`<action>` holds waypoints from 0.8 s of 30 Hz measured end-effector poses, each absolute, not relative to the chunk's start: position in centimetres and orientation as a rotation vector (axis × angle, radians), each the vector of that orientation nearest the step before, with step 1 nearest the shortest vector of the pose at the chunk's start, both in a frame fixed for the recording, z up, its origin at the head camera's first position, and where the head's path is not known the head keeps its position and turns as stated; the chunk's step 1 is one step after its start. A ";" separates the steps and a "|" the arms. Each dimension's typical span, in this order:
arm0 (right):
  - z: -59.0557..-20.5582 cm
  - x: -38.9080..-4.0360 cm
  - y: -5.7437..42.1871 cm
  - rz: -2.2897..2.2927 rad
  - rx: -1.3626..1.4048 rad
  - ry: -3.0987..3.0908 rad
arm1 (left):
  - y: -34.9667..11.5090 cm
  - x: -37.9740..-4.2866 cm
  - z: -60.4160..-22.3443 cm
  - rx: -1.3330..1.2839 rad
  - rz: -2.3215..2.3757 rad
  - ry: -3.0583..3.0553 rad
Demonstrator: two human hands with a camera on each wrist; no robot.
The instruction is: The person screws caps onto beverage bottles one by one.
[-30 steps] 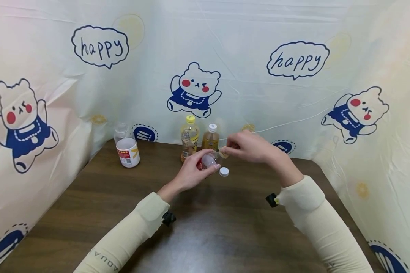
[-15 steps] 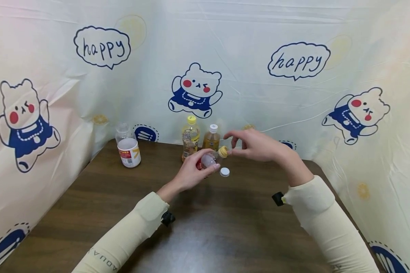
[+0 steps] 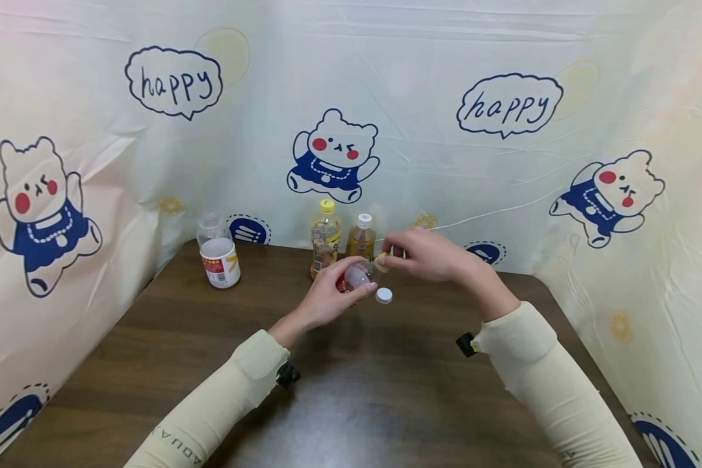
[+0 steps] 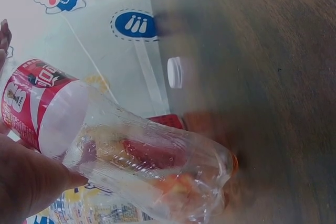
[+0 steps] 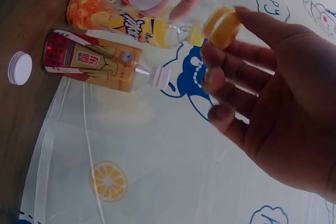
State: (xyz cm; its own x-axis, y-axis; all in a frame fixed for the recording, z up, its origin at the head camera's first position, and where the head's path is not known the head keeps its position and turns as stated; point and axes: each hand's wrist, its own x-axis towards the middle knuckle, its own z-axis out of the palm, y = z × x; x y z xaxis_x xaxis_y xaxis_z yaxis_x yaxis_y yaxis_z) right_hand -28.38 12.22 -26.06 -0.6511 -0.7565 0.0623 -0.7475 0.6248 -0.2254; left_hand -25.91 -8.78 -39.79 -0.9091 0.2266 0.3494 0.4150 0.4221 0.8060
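My left hand (image 3: 326, 296) grips a clear plastic bottle (image 4: 142, 129) with a red label, tilted so its neck points toward my right hand (image 3: 427, 255). A yellow-orange cap (image 5: 222, 27) sits on the bottle's mouth. In the right wrist view, my right thumb and index finger pinch this cap, while the other fingers curve loosely apart from it. A loose white cap (image 3: 383, 296) lies on the table just below the bottle's neck. Behind my hands stand a yellow-capped bottle (image 3: 325, 237) and a white-capped bottle of amber drink (image 3: 361, 237).
At the table's back left stands a clear uncapped-looking bottle (image 3: 221, 263) with a white and red label. The brown wooden table (image 3: 351, 390) reaches back to a printed cloth backdrop (image 3: 421, 162), which also closes in both sides.
Half a second ago the right thumb and fingers were spread and farther right, baring the yellow-orange cap; now they are back around it. The left hand and bottle hold nearly still.
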 end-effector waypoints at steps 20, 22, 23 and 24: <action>-26.4 -28.0 12.4 -0.489 -1.282 2.703 | -9.0 -25.9 -39.9 -0.568 -1.506 -2.457; -26.6 -28.1 12.1 -0.412 -1.254 2.791 | -8.9 -25.8 -39.9 -0.569 -1.502 -2.454; -26.7 -28.1 12.0 -0.365 -1.236 2.833 | -8.9 -25.8 -39.9 -0.570 -1.504 -2.451; -26.7 -28.1 11.9 -0.318 -1.217 2.870 | -8.9 -25.8 -39.9 -0.569 -1.503 -2.449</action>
